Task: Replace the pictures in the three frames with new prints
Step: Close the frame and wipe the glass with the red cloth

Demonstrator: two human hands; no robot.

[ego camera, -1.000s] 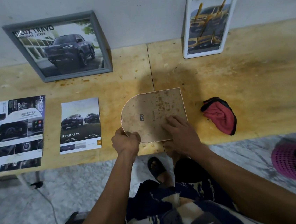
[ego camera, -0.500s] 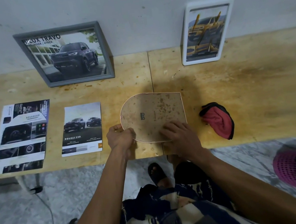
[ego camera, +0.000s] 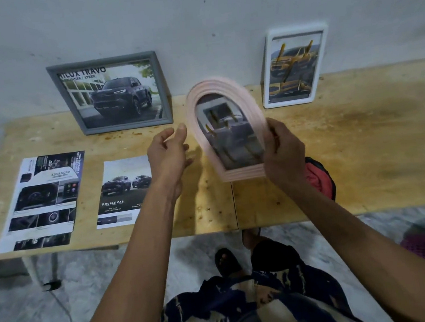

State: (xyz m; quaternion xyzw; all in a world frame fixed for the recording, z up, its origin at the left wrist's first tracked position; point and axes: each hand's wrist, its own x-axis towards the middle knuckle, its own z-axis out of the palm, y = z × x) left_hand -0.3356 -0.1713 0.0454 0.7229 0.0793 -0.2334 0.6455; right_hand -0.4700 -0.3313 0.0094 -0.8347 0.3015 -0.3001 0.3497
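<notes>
My right hand [ego camera: 282,153] grips the right edge of a pink arched frame [ego camera: 225,130], raised above the table with its picture side facing me. A grey car picture shows in it. My left hand [ego camera: 170,152] hovers just left of the frame, fingers loosely curved, holding nothing. A grey frame [ego camera: 112,92] with a dark truck picture leans on the wall at the back left. A white frame [ego camera: 296,66] with a yellow car picture leans at the back right. Two loose prints lie on the table: a "Double Cab" print [ego camera: 120,194] and a larger brochure sheet [ego camera: 42,199].
The wooden table [ego camera: 375,143] runs along a grey wall. A red and black cloth [ego camera: 320,178] lies behind my right wrist. A pink basket [ego camera: 422,246] sits on the floor at the right. My legs and a sandalled foot are below the table edge.
The arched frame lay face down on the table under both hands. Now it is lifted and turned picture side up in my right hand, and my left hand has let go.
</notes>
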